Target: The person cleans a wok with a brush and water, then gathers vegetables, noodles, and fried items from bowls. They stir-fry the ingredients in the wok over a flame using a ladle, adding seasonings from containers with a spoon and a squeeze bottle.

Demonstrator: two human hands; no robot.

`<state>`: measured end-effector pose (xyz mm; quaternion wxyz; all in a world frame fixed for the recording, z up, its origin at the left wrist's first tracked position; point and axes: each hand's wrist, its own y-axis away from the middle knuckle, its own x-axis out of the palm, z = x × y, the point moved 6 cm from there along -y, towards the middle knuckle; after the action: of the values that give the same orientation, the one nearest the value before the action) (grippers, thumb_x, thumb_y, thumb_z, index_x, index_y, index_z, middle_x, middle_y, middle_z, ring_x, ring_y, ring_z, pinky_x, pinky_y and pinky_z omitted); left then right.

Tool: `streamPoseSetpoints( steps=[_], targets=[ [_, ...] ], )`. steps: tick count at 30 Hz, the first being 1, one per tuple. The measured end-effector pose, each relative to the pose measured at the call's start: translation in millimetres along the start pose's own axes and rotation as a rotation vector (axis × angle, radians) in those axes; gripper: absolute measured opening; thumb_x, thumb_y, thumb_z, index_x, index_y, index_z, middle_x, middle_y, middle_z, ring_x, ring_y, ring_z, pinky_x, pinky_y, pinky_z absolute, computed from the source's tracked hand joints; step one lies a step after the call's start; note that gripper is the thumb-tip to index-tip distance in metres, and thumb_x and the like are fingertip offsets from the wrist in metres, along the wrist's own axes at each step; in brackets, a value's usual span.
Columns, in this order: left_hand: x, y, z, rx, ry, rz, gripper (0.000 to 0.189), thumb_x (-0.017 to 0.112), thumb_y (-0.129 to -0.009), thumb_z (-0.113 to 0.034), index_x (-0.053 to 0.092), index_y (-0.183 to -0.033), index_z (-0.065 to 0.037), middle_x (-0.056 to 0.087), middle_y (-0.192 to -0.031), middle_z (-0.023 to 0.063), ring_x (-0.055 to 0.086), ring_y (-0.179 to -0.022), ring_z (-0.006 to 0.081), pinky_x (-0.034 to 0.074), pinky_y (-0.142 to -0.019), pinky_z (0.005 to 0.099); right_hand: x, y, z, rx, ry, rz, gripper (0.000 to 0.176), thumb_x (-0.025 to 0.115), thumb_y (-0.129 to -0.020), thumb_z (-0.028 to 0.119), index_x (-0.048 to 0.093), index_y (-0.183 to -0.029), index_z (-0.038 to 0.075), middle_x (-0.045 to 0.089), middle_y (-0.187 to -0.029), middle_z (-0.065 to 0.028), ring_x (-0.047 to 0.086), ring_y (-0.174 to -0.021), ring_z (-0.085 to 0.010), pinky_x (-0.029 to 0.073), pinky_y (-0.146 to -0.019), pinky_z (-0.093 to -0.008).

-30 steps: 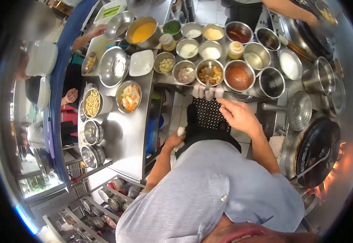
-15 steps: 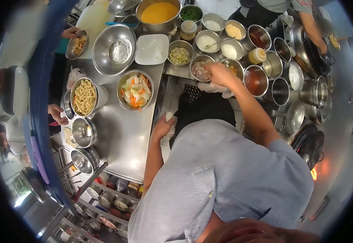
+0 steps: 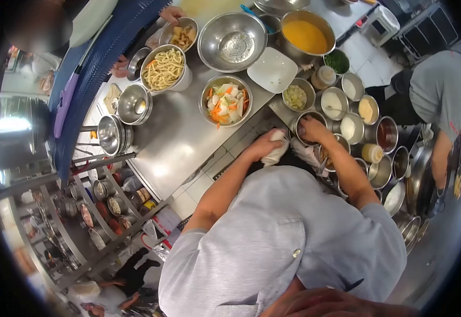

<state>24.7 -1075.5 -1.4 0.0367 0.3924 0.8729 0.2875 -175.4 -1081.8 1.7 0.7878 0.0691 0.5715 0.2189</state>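
My left hand (image 3: pixel 264 146) is closed around a bunched white cloth (image 3: pixel 277 149) beside the steel table's edge. My right hand (image 3: pixel 316 130) reaches down into a small metal bowl (image 3: pixel 297 127), its fingertips hidden inside. In the earlier view that bowl held pinkish chopped pieces. Just behind it stands a bowl of pale green diced pieces (image 3: pixel 297 97). Under my right forearm is another metal bowl (image 3: pixel 342 138) with a utensil in it. A second white cloth (image 3: pixel 305 153) lies between my arms, by the bowls.
On the steel table (image 3: pixel 172 142) stand a bowl of cut vegetables (image 3: pixel 226 105), a tub of thick noodle-like strips (image 3: pixel 164 70), a large steel bowl (image 3: pixel 212 42) and a white plate (image 3: pixel 272 71). A co-worker's hand (image 3: pixel 173 15) holds a bowl at the far side. Another person (image 3: pixel 439 95) works at right.
The view has swung, so the table and bowls sit further right. My right hand has gone deeper into the bowl. My left hand, still with the cloth, has come nearer to the bowls.
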Motion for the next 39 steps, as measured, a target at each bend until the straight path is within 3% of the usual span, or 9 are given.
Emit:
streamPoseSetpoints(
  steps=[4, 15, 20, 25, 29, 31, 33, 37, 39],
  targets=[
    [50, -37, -14, 0.001, -0.028, 0.046, 0.076, 0.065, -0.084, -0.022, 0.025, -0.145, 0.0, 0.052, -0.126, 0.0153, 0.049, -0.115, 0.0229, 0.04, -0.097, 0.0324, 15, -9, -13, 0.008, -0.11, 0.009, 0.043, 0.065, -0.066, 0.009, 0.06, -0.108, -0.001, 0.061, -0.102, -0.029, 0.057, -0.101, -0.0437, 0.048, -0.088, -0.0452],
    [60, -46, -13, 0.017, 0.123, 0.028, 0.065, 0.064, -0.084, -0.018, 0.034, -0.14, -0.004, 0.056, -0.118, 0.0138, 0.054, -0.106, 0.0223, 0.045, -0.09, 0.0331, 3, -6, -17, 0.252, -0.437, 0.207, 0.04, 0.064, -0.059, 0.008, 0.064, -0.098, -0.001, 0.066, -0.092, -0.0215, 0.064, -0.084, -0.0335, 0.049, -0.072, -0.0383],
    [55, -47, -14, -0.017, -0.057, 0.013, 0.081, 0.065, -0.084, -0.026, 0.021, -0.145, 0.002, 0.046, -0.135, 0.0217, 0.045, -0.123, 0.0276, 0.036, -0.102, 0.0318, 12, -13, -24, 0.278, -0.5, 0.234, 0.04, 0.065, -0.062, 0.008, 0.064, -0.1, -0.003, 0.067, -0.088, -0.0186, 0.064, -0.079, -0.0276, 0.049, -0.069, -0.036],
    [44, -40, -14, 0.056, -0.096, 0.012, 0.071, 0.064, -0.086, -0.023, 0.029, -0.143, -0.001, 0.05, -0.13, 0.0188, 0.05, -0.118, 0.0271, 0.041, -0.097, 0.0326, 0, -1, -22, 0.376, -0.81, 0.32, 0.026, 0.071, -0.072, 0.008, 0.066, -0.097, -0.002, 0.066, -0.077, -0.0082, 0.061, -0.065, -0.0137, 0.049, -0.056, -0.0283],
    [-11, 24, 11, -0.004, 0.522, -0.214, 0.047, 0.064, -0.087, -0.024, 0.047, -0.125, -0.003, 0.06, -0.112, 0.0111, 0.063, -0.096, 0.0219, 0.053, -0.076, 0.0337, -25, 6, -17, 0.258, -0.859, 0.167, 0.02, 0.074, -0.074, 0.009, 0.068, -0.091, 0.0, 0.065, -0.074, -0.0069, 0.059, -0.058, -0.0118, 0.048, -0.052, -0.0246],
    [-36, 51, 31, -0.001, 0.84, -0.357, 0.044, 0.063, -0.09, -0.028, 0.047, -0.122, -0.004, 0.059, -0.112, 0.0133, 0.064, -0.09, 0.0238, 0.056, -0.071, 0.0367, -23, 9, -25, 0.358, -0.975, 0.166, 0.019, 0.073, -0.075, 0.01, 0.069, -0.09, 0.001, 0.067, -0.074, -0.007, 0.061, -0.059, -0.0116, 0.05, -0.055, -0.0258],
    [-51, 68, 29, 0.088, 1.117, -0.426, 0.042, 0.061, -0.092, -0.029, 0.046, -0.123, -0.005, 0.06, -0.108, 0.0145, 0.064, -0.086, 0.0268, 0.057, -0.073, 0.0397, -39, 20, -17, 0.35, -0.797, 0.11, 0.02, 0.07, -0.073, 0.011, 0.069, -0.089, 0.001, 0.066, -0.069, -0.0073, 0.06, -0.057, -0.0134, 0.049, -0.054, -0.0277],
    [-77, 75, 10, 0.182, 1.126, -0.563, 0.043, 0.059, -0.092, -0.032, 0.048, -0.123, -0.004, 0.061, -0.11, 0.0135, 0.063, -0.093, 0.0283, 0.055, -0.078, 0.0422, -37, 27, -17, 0.448, -0.817, 0.012, 0.023, 0.072, -0.07, 0.015, 0.071, -0.09, 0.003, 0.068, -0.071, -0.0099, 0.064, -0.06, -0.014, 0.051, -0.057, -0.0289],
    [-94, 74, 12, 0.231, 1.06, -0.754, 0.046, 0.063, -0.089, -0.022, 0.043, -0.126, -0.002, 0.059, -0.108, 0.015, 0.064, -0.089, 0.0287, 0.056, -0.071, 0.0405, -36, 32, -15, 0.472, -0.688, -0.06, 0.024, 0.071, -0.07, 0.016, 0.071, -0.091, 0.004, 0.068, -0.072, -0.0115, 0.065, -0.062, -0.0168, 0.052, -0.06, -0.0303]
  ],
)
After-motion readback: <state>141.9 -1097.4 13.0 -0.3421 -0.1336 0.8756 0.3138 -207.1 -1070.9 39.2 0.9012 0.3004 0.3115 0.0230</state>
